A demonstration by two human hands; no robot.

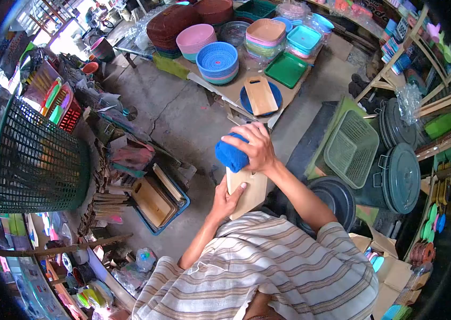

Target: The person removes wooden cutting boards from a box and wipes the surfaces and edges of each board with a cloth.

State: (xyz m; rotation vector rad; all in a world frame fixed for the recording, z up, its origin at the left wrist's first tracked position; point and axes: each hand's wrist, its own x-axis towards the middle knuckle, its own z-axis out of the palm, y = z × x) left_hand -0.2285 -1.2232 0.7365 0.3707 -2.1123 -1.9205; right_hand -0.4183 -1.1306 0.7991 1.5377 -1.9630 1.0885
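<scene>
A pale wooden cutting board [252, 188] is held in front of my striped shirt. My left hand [224, 200] grips its left side, thumb lying on the face. My right hand [256, 145] is closed around a folded blue cloth [231, 154] at the board's upper end; part of that end is hidden behind cloth and fingers. On the table ahead, another wooden cutting board [260, 96] with a handle slot rests on a round blue tray [278, 95]. Down to the left, more wooden boards [153, 202] sit in a blue basket [184, 205].
The table [231, 98] ahead bears stacked plastic basins [217, 60] and a green tray [286, 69]. At right are a green rectangular basket [351, 146], lidded bins [402, 176] and a black tub [337, 200]. A large mesh basket [39, 160] stands close on the left.
</scene>
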